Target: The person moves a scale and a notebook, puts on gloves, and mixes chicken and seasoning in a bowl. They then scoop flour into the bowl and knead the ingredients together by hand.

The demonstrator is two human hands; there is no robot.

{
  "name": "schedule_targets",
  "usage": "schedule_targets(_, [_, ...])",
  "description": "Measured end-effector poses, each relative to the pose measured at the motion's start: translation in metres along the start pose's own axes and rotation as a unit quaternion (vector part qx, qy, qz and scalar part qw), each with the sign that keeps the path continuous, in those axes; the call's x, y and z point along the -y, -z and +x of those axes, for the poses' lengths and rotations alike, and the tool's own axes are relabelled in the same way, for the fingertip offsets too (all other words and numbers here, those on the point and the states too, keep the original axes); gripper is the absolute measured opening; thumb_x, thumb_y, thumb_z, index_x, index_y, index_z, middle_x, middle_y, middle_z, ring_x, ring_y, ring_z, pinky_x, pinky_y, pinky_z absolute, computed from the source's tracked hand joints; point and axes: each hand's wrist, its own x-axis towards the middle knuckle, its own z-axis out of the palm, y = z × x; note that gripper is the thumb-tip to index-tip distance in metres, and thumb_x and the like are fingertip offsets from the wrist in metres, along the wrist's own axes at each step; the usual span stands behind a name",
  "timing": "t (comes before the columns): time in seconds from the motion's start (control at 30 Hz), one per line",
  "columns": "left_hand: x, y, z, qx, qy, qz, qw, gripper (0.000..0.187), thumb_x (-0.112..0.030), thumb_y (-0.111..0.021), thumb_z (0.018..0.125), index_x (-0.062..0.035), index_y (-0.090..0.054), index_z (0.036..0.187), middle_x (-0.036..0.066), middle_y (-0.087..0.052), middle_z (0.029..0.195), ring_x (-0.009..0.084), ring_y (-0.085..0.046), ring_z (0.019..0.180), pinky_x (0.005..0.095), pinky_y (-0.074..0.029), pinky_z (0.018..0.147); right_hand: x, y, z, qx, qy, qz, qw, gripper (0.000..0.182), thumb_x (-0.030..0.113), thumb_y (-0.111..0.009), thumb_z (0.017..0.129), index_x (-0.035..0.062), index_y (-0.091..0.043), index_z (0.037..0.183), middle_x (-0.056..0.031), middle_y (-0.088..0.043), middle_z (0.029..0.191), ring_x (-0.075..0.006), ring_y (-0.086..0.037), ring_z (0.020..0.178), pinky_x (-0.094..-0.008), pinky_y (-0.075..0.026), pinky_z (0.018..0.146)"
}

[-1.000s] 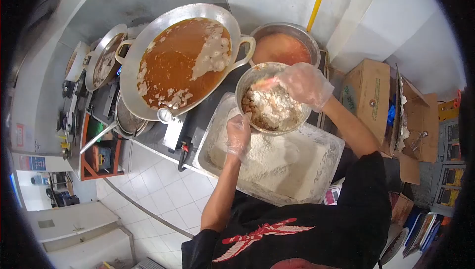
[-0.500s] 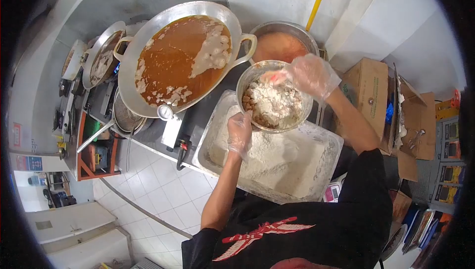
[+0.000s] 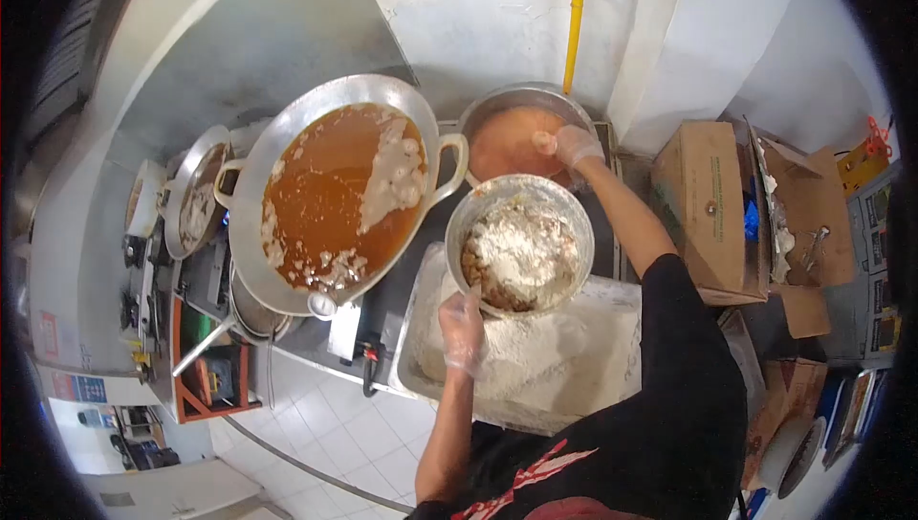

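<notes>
My left hand (image 3: 463, 333), in a clear plastic glove, grips the near left rim of a round metal bowl (image 3: 585, 233). White flour (image 3: 521, 244) covers brownish chunks inside it. Above the bowl, my gloved right hand (image 3: 574, 145) is at the right side of a large metal pot holding pinkish-orange liquid (image 3: 512, 144). Its fingers look closed around something pale at their tips, which I cannot make out. Below the bowl lies a rectangular metal tray (image 3: 413, 329) with loose flour (image 3: 535, 357) in it; the bowl hides part of the tray.
To the left stands a wide two-handled pan (image 3: 251, 223) of brown oil with pale foam, a thermometer dial (image 3: 322, 305) at its edge. Behind it are a smaller pan (image 3: 177, 223) and a strainer (image 3: 256, 305). Cardboard boxes (image 3: 708, 214) stand at right; a yellow pipe (image 3: 575, 32) runs down the wall.
My right hand has left the flour in the bowl and moved up to the pot of pinkish liquid. My left hand still holds the bowl's rim. The camera view has shifted.
</notes>
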Motion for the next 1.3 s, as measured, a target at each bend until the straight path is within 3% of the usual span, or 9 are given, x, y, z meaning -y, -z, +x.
schedule_targets(0.13, [-0.008,-0.002,-0.004,-0.011,0.026,-0.047,0.999,0.027,-0.012,-0.059,0.092,0.0077,-0.063,0.074,0.005,-0.061,0.067,0.0101,-0.053,0.065,0.0298,-0.044,0.059,-0.013,-0.061,0.043,0.094,-0.008,0.008,0.995,0.040,0.037,-0.062,0.087,0.0022,-0.073,0.105,-0.0264,-0.067,0.112,-0.0381,-0.065,0.107,-0.0456,-0.052,0.092])
schedule_targets(0.23, [0.005,-0.003,0.000,-0.014,0.002,-0.055,0.998,0.029,-0.012,-0.057,0.093,0.0079,-0.062,0.073,0.004,-0.061,0.067,0.0101,-0.053,0.064,0.0292,-0.043,0.058,-0.034,-0.077,0.072,0.177,0.276,-0.150,0.933,0.039,0.035,-0.064,0.087,0.0011,-0.073,0.105,-0.0277,-0.067,0.108,-0.0326,-0.067,0.106,-0.0429,-0.052,0.088])
schedule_targets(0.33, [0.009,-0.004,0.003,-0.009,-0.001,-0.073,0.997,0.029,-0.012,-0.056,0.093,0.0077,-0.062,0.072,0.005,-0.061,0.067,0.0102,-0.053,0.063,0.0297,-0.044,0.057,-0.019,-0.036,0.034,0.167,0.097,0.152,0.969,0.028,0.027,-0.066,0.085,0.0032,-0.074,0.097,-0.0200,-0.072,0.094,-0.0263,-0.069,0.097,-0.0395,-0.052,0.078])
schedule_targets(0.47, [0.001,0.000,0.004,0.028,0.033,-0.040,0.998,0.029,-0.018,-0.057,0.095,0.0084,-0.065,0.085,0.007,-0.064,0.076,0.0123,-0.056,0.070,0.0306,-0.046,0.062,-0.030,-0.018,0.026,0.214,0.054,0.418,0.881,0.021,0.022,-0.066,0.085,0.0057,-0.074,0.094,-0.0062,-0.069,0.082,-0.0191,-0.063,0.082,-0.0355,-0.050,0.072])
schedule_targets(0.63, [-0.009,-0.011,0.013,-0.021,0.010,0.000,1.000,0.032,-0.017,-0.061,0.091,0.0080,-0.063,0.071,0.006,-0.061,0.064,0.0125,-0.054,0.059,0.0328,-0.044,0.054,-0.008,0.073,-0.025,0.116,0.204,0.360,0.903,0.022,0.024,-0.068,0.087,0.0043,-0.074,0.095,-0.0028,-0.066,0.078,-0.0160,-0.059,0.076,-0.0352,-0.048,0.070])
schedule_targets(0.83, [-0.021,-0.013,0.011,-0.031,0.039,-0.047,0.998,0.033,-0.020,-0.065,0.090,0.0075,-0.065,0.073,0.008,-0.063,0.066,0.0139,-0.057,0.060,0.0331,-0.048,0.055,0.053,0.143,-0.138,0.063,0.407,0.047,0.910,0.019,0.011,-0.055,0.086,-0.0029,-0.068,0.089,-0.0161,-0.072,0.092,-0.0311,-0.068,0.083,-0.0424,-0.052,0.074])
schedule_targets(1.03, [-0.027,-0.011,0.011,-0.016,0.044,-0.049,0.998,0.031,-0.018,-0.064,0.092,0.0077,-0.065,0.074,0.009,-0.064,0.068,0.0147,-0.060,0.060,0.0323,-0.051,0.055,0.063,0.136,-0.177,-0.050,0.351,-0.057,0.933,0.020,0.012,-0.054,0.088,-0.0001,-0.068,0.094,-0.0227,-0.068,0.087,-0.0397,-0.066,0.085,-0.0482,-0.053,0.077])
schedule_targets(1.23, [-0.010,-0.008,0.013,-0.003,0.026,-0.030,0.999,0.032,-0.018,-0.063,0.093,0.0081,-0.065,0.075,0.009,-0.064,0.068,0.0142,-0.060,0.061,0.0312,-0.051,0.056,0.032,0.124,-0.095,-0.065,0.206,0.130,0.968,0.023,0.016,-0.052,0.092,-0.0001,-0.068,0.093,-0.0264,-0.066,0.088,-0.0408,-0.065,0.088,-0.0487,-0.052,0.080])
schedule_targets(1.3, [-0.016,-0.007,0.008,0.003,0.038,-0.057,0.998,0.032,-0.018,-0.061,0.093,0.0081,-0.065,0.075,0.008,-0.065,0.068,0.0135,-0.059,0.062,0.0307,-0.050,0.057,0.011,0.088,-0.046,-0.089,0.185,0.054,0.977,0.026,0.020,-0.052,0.093,0.0015,-0.070,0.096,-0.0247,-0.067,0.093,-0.0408,-0.065,0.092,-0.0488,-0.052,0.084])
